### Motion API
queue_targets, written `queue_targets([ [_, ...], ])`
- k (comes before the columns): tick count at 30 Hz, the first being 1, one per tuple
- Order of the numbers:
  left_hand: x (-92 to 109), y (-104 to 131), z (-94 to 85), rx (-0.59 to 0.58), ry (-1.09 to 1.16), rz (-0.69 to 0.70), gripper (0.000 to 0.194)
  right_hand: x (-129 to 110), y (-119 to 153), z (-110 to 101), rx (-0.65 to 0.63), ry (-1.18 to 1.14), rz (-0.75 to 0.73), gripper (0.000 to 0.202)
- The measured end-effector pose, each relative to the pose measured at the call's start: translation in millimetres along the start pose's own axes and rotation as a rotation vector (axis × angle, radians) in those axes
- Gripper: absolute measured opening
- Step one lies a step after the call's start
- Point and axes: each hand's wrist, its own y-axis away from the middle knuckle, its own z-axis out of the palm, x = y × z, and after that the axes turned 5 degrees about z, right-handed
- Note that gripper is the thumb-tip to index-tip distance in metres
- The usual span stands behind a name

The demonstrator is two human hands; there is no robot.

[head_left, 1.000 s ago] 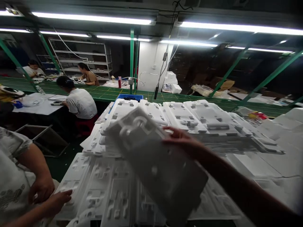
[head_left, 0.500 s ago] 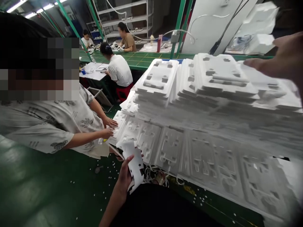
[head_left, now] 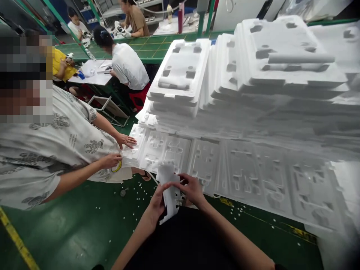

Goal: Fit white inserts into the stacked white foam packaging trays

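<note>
White piece (head_left: 170,198) now meets right hand (head_left: 194,190).

White part (head_left: 170,200), white foam trays (head_left: 182,65), 2-tone shirt (head_left: 74,139) — grey motifs on off-white — green floor (head_left: 81,221), yellow stripe (head_left: 19,240), red stool (head_left: 139,98)

Torso covering: one black garment (head_left: 191,243), apparently cloth, uniform in colour, with a broad, rounded outline. Forearms: the slim left forearm (head_left: 135,240) and right forearm (head_left: 236,232) are uncovered, tapering toward the wrist. Hands: the left hand (head_left: 154,204) and right hand (head_left: 194,191) are bare, five-fingered type (fine detail is too small to read).
</note>
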Motion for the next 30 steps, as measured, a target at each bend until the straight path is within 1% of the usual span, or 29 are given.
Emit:
queue_targets([
  [2,1.0,-13.6,0.0,0.030,0.070,-0.084,0.044,4.2,-2.3,2.8,0.063,0.016,-0.048,0.030],
  [4,2.0,-24.1,-3.7,0.033,0.109,-0.114,0.044,4.3,-5.7,4.7,0.113,0.026,-0.099,0.025],
  [6,3.2,-31.7,-10.4,0.030,0.128,-0.124,0.042,2.5,-10.5,8.2,0.128,0.018,-0.129,0.023],
  [9,5.3,-38.9,-22.2,0.037,0.118,-0.103,0.039,0.5,-18.1,17.3,0.120,-0.037,-0.082,0.026],
  [12,7.5,-42.4,-30.7,0.044,0.097,-0.074,0.038,1.4,-23.8,28.8,0.111,-0.066,-0.006,0.035],
  [14,8.8,-43.1,-33.3,0.037,0.101,-0.075,0.041,3.4,-26.4,35.8,0.110,-0.047,-0.011,0.033],
  [18,12.9,-42.0,-29.8,0.047,0.133,-0.053,0.043,8.3,-30.4,44.9,0.152,-0.015,-0.068,0.031],
  [25,22.2,-42.3,-9.5,0.010,0.086,0.090,0.055,10.5,-34.1,52.4,0.214,0.041,-0.160,0.025],
  [27,24.8,-42.3,-9.2,0.022,0.072,0.094,0.056,8.3,-33.1,53.8,0.208,0.001,-0.147,0.025],
  [30,30.9,-42.1,-17.5,0.065,0.077,0.035,0.051,5.6,-31.5,51.0,0.148,-0.101,-0.082,0.025],
])
